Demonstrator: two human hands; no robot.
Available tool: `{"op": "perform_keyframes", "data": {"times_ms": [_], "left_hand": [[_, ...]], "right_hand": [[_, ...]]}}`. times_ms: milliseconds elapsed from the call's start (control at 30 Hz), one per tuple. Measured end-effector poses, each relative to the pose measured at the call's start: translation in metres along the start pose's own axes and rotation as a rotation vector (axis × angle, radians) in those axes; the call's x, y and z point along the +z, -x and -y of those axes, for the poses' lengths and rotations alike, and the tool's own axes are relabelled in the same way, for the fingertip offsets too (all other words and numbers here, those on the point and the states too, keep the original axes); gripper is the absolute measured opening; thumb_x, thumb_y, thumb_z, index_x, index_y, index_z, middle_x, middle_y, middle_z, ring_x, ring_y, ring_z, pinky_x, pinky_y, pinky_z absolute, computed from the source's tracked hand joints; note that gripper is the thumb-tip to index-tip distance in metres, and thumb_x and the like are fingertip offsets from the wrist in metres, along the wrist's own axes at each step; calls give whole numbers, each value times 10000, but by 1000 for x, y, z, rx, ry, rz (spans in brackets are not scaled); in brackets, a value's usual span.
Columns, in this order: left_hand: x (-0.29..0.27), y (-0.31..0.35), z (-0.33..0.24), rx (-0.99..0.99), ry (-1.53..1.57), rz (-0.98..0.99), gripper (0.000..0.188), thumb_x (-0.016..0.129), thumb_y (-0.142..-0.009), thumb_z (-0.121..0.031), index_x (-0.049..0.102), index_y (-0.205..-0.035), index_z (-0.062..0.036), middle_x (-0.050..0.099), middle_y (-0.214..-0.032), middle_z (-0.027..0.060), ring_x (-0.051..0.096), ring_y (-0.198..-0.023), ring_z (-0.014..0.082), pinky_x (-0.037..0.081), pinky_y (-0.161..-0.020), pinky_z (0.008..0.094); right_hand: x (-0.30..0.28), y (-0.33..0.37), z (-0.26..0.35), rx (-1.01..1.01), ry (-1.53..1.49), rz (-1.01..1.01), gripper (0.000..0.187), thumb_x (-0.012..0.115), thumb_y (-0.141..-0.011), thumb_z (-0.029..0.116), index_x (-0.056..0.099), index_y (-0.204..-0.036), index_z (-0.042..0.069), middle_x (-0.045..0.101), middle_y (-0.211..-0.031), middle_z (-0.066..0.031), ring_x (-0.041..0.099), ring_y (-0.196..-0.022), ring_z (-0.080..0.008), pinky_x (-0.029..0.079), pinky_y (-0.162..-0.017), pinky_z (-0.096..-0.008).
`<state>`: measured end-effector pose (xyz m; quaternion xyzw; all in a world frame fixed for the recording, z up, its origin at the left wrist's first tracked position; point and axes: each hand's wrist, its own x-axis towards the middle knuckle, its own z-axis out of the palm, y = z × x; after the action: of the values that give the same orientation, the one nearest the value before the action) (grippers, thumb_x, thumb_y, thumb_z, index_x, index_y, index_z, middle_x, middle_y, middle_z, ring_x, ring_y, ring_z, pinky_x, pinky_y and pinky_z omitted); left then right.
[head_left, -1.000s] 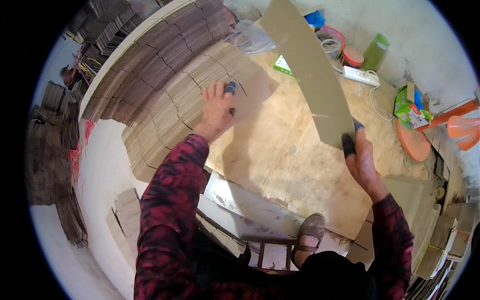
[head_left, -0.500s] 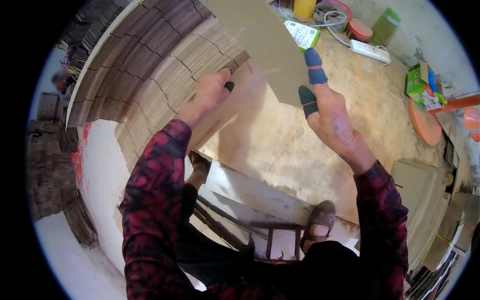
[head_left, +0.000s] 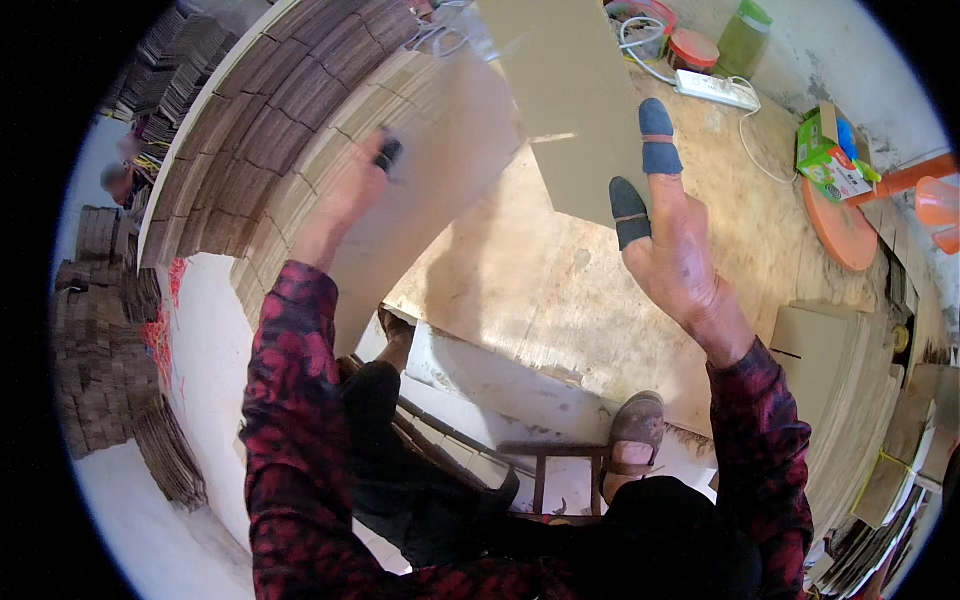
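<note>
My right hand (head_left: 675, 235) pinches the right edge of a flat grey-brown cardboard sheet (head_left: 575, 110), which tilts above the wooden tabletop. Dark blue finger covers sit on its thumb and forefinger. On the left, my left hand (head_left: 345, 190) is smeared by motion, with a black cover on its thumb tip. That thumb lies over a second, blurred cardboard sheet (head_left: 440, 195), and the fingers beneath it are hidden. Close by this hand stand long rows of stacked cardboard pieces (head_left: 300, 150), dark brown behind and paler in front.
A white power strip (head_left: 715, 88) with a cable lies at the back, near a green bottle (head_left: 742, 40) and a red-lidded jar (head_left: 692, 50). To the right are a green box (head_left: 830, 155), an orange disc (head_left: 838, 225) and a cardboard stack (head_left: 815, 370). A wooden stool frame (head_left: 568, 470) is below.
My left hand has moved left toward the stacked rows, and a blurred sheet now spreads beside it. My right hand and its sheet have shifted slightly right.
</note>
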<state>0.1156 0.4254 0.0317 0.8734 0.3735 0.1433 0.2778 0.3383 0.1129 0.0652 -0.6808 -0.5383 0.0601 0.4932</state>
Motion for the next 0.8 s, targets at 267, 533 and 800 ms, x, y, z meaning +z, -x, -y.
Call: {"op": "perform_keyframes", "data": {"times_ms": [267, 533, 800], "left_hand": [[85, 17, -80, 251, -404, 147, 169, 552, -794, -77, 587, -959, -67, 639, -830, 222, 634, -819, 387, 485, -695, 478], [129, 38, -143, 333, -422, 213, 235, 543, -767, -31, 575, -996, -72, 635, -769, 206, 636, -767, 392, 490, -653, 497], [150, 66, -169, 443, -345, 215, 182, 548, -769, -50, 547, -950, -70, 635, -707, 178, 642, -705, 383, 495, -595, 489]], "right_hand": [[-3, 10, -13, -125, 50, 3, 932, 568, -680, -127, 185, -1494, 118, 607, -838, -185, 605, -697, -336, 501, -628, -387], [-21, 29, -16, 10, 151, 57, 928, 540, -684, -136, 174, -1496, 128, 607, -851, -198, 598, -711, -371, 494, -630, -406], [-32, 54, -16, 53, 437, 87, 822, 550, -726, -56, 239, -1470, 104, 592, -818, -188, 597, -691, -393, 485, -577, -472]]}}
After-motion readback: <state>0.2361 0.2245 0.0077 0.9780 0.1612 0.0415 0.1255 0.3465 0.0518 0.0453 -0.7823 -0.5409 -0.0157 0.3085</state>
